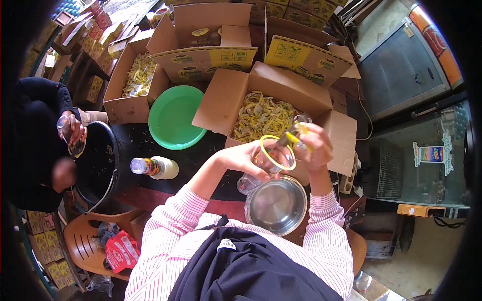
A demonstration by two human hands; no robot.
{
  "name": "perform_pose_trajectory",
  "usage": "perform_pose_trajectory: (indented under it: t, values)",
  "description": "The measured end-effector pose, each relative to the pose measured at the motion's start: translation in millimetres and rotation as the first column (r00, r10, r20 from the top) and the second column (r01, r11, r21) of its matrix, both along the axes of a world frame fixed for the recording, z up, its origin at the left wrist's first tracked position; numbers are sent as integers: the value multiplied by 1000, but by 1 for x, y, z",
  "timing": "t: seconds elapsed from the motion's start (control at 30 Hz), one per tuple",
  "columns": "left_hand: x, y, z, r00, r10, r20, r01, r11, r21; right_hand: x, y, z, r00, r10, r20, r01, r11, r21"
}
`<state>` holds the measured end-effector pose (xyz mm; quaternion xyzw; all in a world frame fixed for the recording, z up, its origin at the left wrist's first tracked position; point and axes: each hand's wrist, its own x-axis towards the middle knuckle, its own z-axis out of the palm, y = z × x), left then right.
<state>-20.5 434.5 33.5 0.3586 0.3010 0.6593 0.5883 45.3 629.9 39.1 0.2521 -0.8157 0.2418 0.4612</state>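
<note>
Tilted in my left hand (240,156) is a clear cup (262,159) with a yellow rim, its mouth turned to the right. My right hand (317,144) is closed just beside that rim. A small dark and yellow piece (289,138) sticks out from its fingers; its kind is unclear. Below my hands stands a shiny steel bowl (276,208), with a clear jar (246,184) lying at its left edge. Beyond them, an open cardboard box (221,108) holds a heap of yellow strips (261,116).
A green basin (175,118) stands left of the box, behind a stack of jars (153,167) lying down. Another box (114,108) holds more yellow strips. At left, a person's hand (76,131) holds a glass over a black bucket (113,165). Glass-topped cabinet (422,165) at right.
</note>
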Motion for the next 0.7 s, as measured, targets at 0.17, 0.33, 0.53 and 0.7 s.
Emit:
perform_pose_trajectory:
  t: [0.17,0.33,0.53,0.7]
  values:
    - [-5,-10,6,866,237,-441,-208,971,115,-15,5,0,917,-344,202,371,922,-116]
    - [-2,-27,25,726,347,-594,-314,935,163,-15,20,-51,85,-654,752,369,721,586]
    - [8,-45,37,570,480,-667,-448,862,238,17,8,-77,442,-275,854,558,830,-22]
    - [25,-64,40,464,537,-705,-536,803,260,78,-21,-130,570,-47,820,656,627,-420]
